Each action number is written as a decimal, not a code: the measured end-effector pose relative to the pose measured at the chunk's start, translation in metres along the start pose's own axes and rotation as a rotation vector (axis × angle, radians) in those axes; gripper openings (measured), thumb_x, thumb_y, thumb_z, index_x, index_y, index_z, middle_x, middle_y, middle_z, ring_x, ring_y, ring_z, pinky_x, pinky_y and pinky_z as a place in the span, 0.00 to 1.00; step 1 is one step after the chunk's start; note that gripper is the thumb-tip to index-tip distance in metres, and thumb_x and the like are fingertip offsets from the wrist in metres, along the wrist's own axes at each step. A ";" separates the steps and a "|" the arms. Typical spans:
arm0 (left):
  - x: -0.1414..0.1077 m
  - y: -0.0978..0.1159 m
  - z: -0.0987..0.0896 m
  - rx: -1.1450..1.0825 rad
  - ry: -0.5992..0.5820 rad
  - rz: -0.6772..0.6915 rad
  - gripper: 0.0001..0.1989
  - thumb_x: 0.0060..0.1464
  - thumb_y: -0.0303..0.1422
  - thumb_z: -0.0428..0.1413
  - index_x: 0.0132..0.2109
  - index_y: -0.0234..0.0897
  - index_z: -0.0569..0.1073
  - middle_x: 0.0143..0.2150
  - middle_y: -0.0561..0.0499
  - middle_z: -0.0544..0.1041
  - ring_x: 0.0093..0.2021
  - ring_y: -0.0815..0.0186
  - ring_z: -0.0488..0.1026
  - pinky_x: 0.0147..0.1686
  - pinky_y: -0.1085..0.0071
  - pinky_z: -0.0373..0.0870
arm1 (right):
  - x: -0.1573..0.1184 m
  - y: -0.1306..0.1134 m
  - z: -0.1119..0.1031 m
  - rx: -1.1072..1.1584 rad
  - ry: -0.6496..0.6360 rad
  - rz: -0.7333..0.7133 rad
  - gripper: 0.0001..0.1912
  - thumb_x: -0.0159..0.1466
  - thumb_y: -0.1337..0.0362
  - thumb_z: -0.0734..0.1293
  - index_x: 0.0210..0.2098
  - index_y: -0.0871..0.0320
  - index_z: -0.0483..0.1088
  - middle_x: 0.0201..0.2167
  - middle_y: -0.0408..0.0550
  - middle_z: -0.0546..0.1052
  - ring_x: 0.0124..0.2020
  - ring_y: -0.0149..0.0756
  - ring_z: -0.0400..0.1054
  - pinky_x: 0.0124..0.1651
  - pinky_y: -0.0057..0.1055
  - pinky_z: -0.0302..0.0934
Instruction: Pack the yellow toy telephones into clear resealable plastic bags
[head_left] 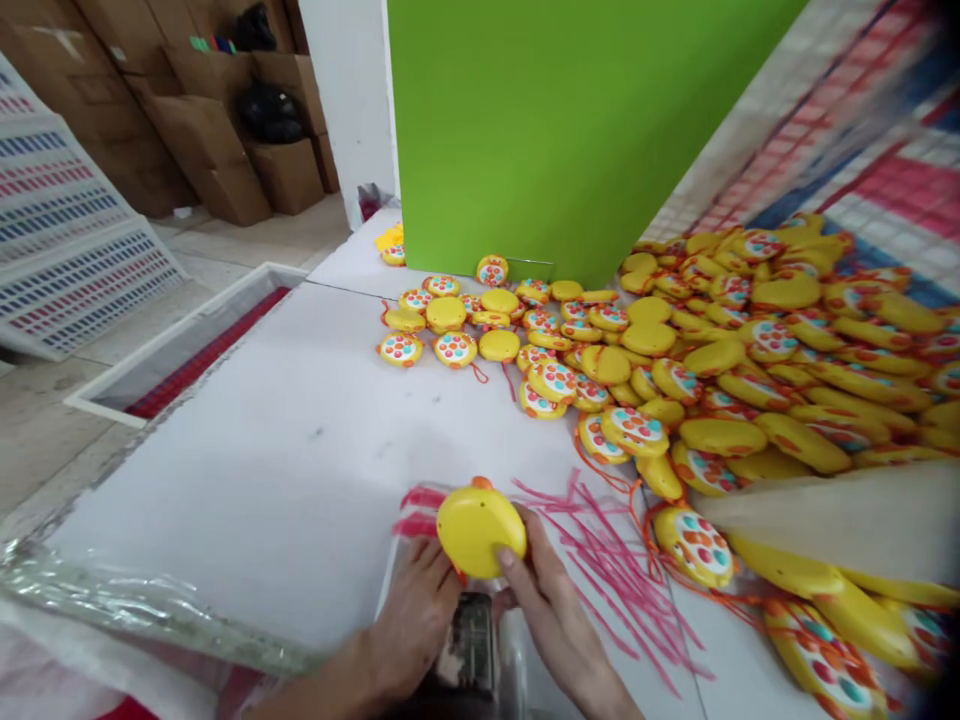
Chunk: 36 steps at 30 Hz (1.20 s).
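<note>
My right hand (551, 600) grips a round yellow plastic toy (480, 530), its plain back facing up, thumb on top and fingers beneath its right edge. A small orange bump sticks out at its far end. Against the toy's lower left edge is my left hand (416, 620), fingers bent and pressed together; what they hold, if anything, is hidden. Pink strips (420, 510) lie just beyond the left knuckles. To the right of my right hand, thin pink strips (607, 560) are scattered on the white tabletop (247, 480). A dark object (472, 640) sits between my wrists, partly covered.
A large heap of similar yellow toys (750, 380) with colourful dotted faces and orange cords covers the right side. A green panel (555, 130) stands at the back. On the floor at left are a white-rimmed crate (187, 315), stacked white baskets (67, 220) and cardboard boxes (202, 140).
</note>
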<state>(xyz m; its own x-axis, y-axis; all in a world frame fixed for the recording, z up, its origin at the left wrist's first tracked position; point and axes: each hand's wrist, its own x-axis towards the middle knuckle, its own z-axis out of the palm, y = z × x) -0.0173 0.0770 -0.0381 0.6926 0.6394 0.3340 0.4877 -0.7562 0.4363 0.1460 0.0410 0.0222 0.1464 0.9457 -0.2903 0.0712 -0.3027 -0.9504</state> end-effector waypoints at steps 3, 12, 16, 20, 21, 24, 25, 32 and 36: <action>-0.004 0.005 -0.006 0.015 0.035 0.011 0.12 0.59 0.24 0.42 0.39 0.33 0.70 0.35 0.46 0.75 0.39 0.60 0.69 0.47 0.57 0.64 | 0.005 -0.001 0.006 -0.426 -0.064 -0.200 0.24 0.65 0.58 0.57 0.60 0.54 0.53 0.47 0.52 0.72 0.41 0.39 0.70 0.44 0.34 0.67; -0.004 -0.008 -0.061 -0.175 0.198 -0.249 0.09 0.58 0.28 0.48 0.44 0.36 0.70 0.42 0.46 0.74 0.44 0.61 0.68 0.45 0.64 0.65 | -0.005 0.009 -0.006 -0.849 -0.036 -0.387 0.24 0.67 0.61 0.53 0.62 0.51 0.50 0.45 0.51 0.75 0.38 0.39 0.74 0.37 0.31 0.69; 0.002 -0.018 -0.068 -0.651 0.051 -0.708 0.11 0.57 0.36 0.49 0.41 0.36 0.71 0.36 0.48 0.76 0.37 0.64 0.71 0.36 0.71 0.68 | -0.008 0.009 -0.007 -0.851 -0.026 -0.418 0.24 0.66 0.61 0.52 0.61 0.52 0.51 0.47 0.51 0.74 0.41 0.40 0.73 0.40 0.32 0.68; 0.015 -0.011 -0.059 -0.917 -0.013 -0.743 0.13 0.57 0.36 0.47 0.31 0.33 0.69 0.28 0.50 0.73 0.31 0.65 0.70 0.31 0.73 0.66 | -0.005 -0.004 -0.004 -0.842 -0.107 -0.429 0.21 0.67 0.64 0.50 0.58 0.53 0.58 0.37 0.49 0.78 0.34 0.37 0.74 0.34 0.29 0.68; 0.018 -0.009 -0.056 -0.929 0.002 -0.748 0.13 0.56 0.37 0.47 0.30 0.33 0.68 0.27 0.51 0.72 0.30 0.66 0.69 0.30 0.73 0.65 | -0.004 -0.007 -0.004 -0.866 -0.131 -0.421 0.19 0.67 0.64 0.50 0.55 0.53 0.61 0.35 0.48 0.78 0.32 0.36 0.74 0.34 0.28 0.67; 0.020 -0.006 -0.053 -0.969 0.002 -0.776 0.13 0.56 0.38 0.48 0.29 0.34 0.67 0.27 0.51 0.72 0.29 0.66 0.70 0.30 0.73 0.66 | -0.001 -0.013 -0.005 -0.979 -0.257 -0.432 0.15 0.67 0.65 0.53 0.39 0.53 0.71 0.29 0.44 0.76 0.28 0.33 0.72 0.31 0.25 0.64; 0.019 -0.006 -0.052 -0.986 -0.003 -0.784 0.13 0.56 0.39 0.48 0.30 0.34 0.66 0.27 0.51 0.72 0.29 0.66 0.70 0.30 0.73 0.66 | 0.000 -0.013 -0.005 -1.023 -0.285 -0.453 0.15 0.66 0.66 0.54 0.33 0.54 0.72 0.27 0.43 0.76 0.26 0.32 0.71 0.30 0.24 0.63; 0.014 -0.003 -0.055 -1.059 -0.038 -0.780 0.10 0.55 0.36 0.48 0.34 0.34 0.69 0.30 0.50 0.73 0.33 0.64 0.71 0.34 0.71 0.66 | 0.009 -0.015 0.016 -1.021 -0.141 -0.539 0.10 0.65 0.68 0.58 0.33 0.55 0.69 0.29 0.43 0.72 0.29 0.31 0.68 0.31 0.24 0.58; 0.016 0.000 -0.057 -0.937 -0.069 -0.701 0.11 0.54 0.31 0.46 0.29 0.34 0.71 0.27 0.52 0.72 0.31 0.66 0.67 0.32 0.73 0.62 | 0.015 -0.018 0.035 -0.989 -0.115 -0.555 0.08 0.64 0.71 0.59 0.35 0.56 0.69 0.30 0.44 0.73 0.31 0.32 0.68 0.33 0.25 0.59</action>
<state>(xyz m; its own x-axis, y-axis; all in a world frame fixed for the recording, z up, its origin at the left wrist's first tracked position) -0.0367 0.0955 0.0147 0.4689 0.8449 -0.2575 0.2121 0.1753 0.9614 0.1123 0.0652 0.0307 -0.2360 0.9679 0.0861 0.8520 0.2487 -0.4607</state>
